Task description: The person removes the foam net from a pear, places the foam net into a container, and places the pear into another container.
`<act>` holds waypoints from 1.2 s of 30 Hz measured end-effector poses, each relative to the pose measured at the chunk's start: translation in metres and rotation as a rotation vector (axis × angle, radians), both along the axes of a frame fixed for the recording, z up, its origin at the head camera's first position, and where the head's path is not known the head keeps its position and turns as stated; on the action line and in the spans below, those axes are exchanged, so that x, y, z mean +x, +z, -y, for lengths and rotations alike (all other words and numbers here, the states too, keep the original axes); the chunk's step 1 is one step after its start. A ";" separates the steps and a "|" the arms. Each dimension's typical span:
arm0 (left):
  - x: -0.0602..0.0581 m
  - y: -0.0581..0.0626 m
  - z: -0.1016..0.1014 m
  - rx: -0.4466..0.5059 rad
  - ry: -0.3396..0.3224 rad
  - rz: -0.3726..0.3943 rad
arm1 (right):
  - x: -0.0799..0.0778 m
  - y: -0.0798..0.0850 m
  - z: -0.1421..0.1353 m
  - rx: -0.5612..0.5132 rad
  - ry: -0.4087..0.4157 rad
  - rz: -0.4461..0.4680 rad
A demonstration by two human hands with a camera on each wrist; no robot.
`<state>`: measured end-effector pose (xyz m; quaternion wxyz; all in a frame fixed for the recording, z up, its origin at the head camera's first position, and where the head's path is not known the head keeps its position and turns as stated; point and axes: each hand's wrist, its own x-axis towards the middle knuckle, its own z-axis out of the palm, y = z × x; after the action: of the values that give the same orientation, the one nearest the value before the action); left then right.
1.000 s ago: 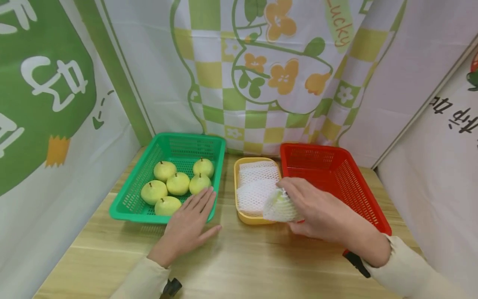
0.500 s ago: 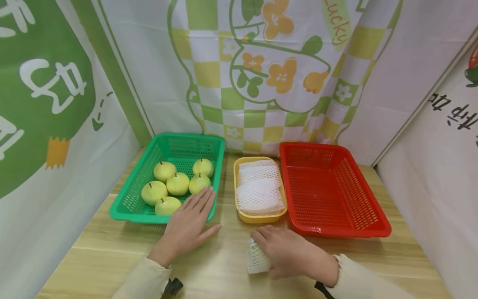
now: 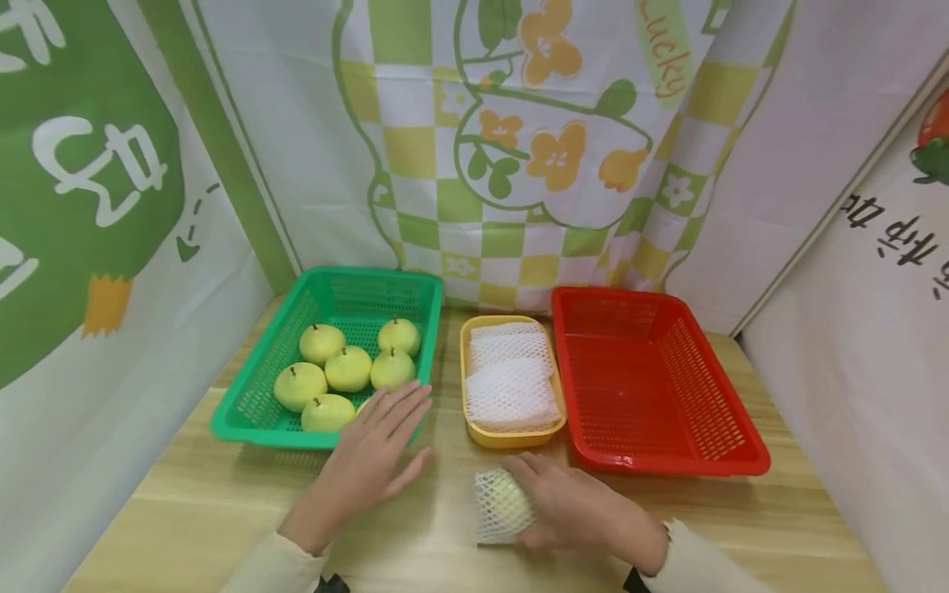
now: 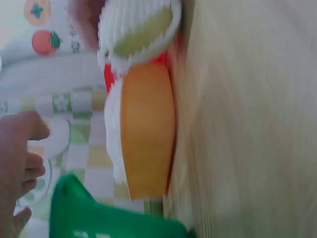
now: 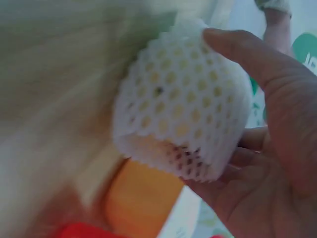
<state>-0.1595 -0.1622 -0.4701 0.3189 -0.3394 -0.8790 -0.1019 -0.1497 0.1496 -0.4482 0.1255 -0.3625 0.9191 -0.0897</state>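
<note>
My right hand point(image 3: 571, 504) grips a pear in a white foam net point(image 3: 502, 504), low over the table in front of the yellow container. In the right wrist view the net point(image 5: 181, 94) wraps the fruit, with the thumb on one side and fingers behind; one end of the net gapes loosely. My left hand point(image 3: 371, 449) is held with straight fingers over the near right corner of the green basket point(image 3: 274, 438), holding nothing. Several yellow-green pears point(image 3: 348, 369) lie in that basket, one partly hidden under the left fingers.
Between the two baskets stands the yellow container point(image 3: 511, 439) with white foam nets point(image 3: 511, 391) stacked in it. The red basket point(image 3: 667, 465) is on the right, with no fruit in it. A patterned curtain point(image 3: 534, 247) hangs behind, and white side panels flank the table.
My right hand has brought the netted pear from above the yellow container and red basket down to the table's near middle, then turned it slightly. My left hand has barely moved.
</note>
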 end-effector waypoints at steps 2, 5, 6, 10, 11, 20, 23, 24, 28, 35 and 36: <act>0.009 0.000 -0.006 0.080 -0.113 -0.053 | 0.001 -0.004 -0.008 -0.062 -0.037 0.046; 0.022 -0.003 -0.019 0.135 -0.260 0.042 | 0.000 -0.007 -0.018 -0.145 -0.068 0.075; 0.025 -0.004 -0.023 0.129 -0.298 0.108 | -0.001 -0.009 -0.021 -0.168 -0.069 0.069; 0.024 -0.011 -0.039 0.044 -0.377 0.426 | -0.003 -0.011 -0.026 -0.220 -0.054 0.041; 0.023 -0.013 -0.042 0.028 -0.386 0.488 | -0.003 -0.012 -0.026 -0.227 -0.046 0.037; 0.007 -0.026 -0.062 0.293 -0.354 0.746 | -0.002 -0.019 -0.022 -0.252 -0.042 0.085; 0.007 -0.023 -0.065 0.339 -0.357 0.763 | -0.001 -0.020 -0.022 -0.262 -0.039 0.092; 0.007 -0.023 -0.067 0.343 -0.362 0.762 | -0.001 -0.021 -0.022 -0.267 -0.032 0.086; 0.006 -0.023 -0.074 0.362 -0.398 0.787 | 0.001 -0.025 -0.022 -0.295 0.015 0.017; 0.007 -0.029 -0.086 0.309 -0.328 0.835 | 0.006 -0.027 -0.021 -0.293 0.013 -0.019; 0.007 -0.029 -0.088 0.294 -0.316 0.837 | 0.006 -0.028 -0.021 -0.287 0.012 -0.028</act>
<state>-0.1523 -0.0737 -0.4991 -0.0377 -0.3499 -0.8459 -0.4009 -0.1440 0.1703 -0.4758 0.0603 -0.3832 0.8964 -0.2143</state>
